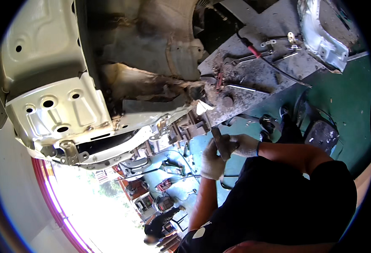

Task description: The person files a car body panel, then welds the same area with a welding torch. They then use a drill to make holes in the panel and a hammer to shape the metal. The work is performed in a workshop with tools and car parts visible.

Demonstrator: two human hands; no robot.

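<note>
My left hand (212, 163), in a pale work glove, closes around a dark, block-shaped tool (222, 144). From the other side my right hand (246, 145), gloved too, has its fingers curled against the same tool. Its exact kind is unclear, and the gloves hide part of it. Just beyond its upper end is the torn, rusty edge of a car body panel (156, 84), with a small bright white piece (202, 107) at its corner. The bare cream-coloured car body (46, 90) fills the upper left.
A grey metal platform (240, 101) beyond my hands carries loose rods, brackets and a red-handled cable (253, 51). A silvery panel (320, 38) lies at its far right. Another person (164, 222) is among equipment at lower left. A dark stool-like object (321, 135) stands on the green floor.
</note>
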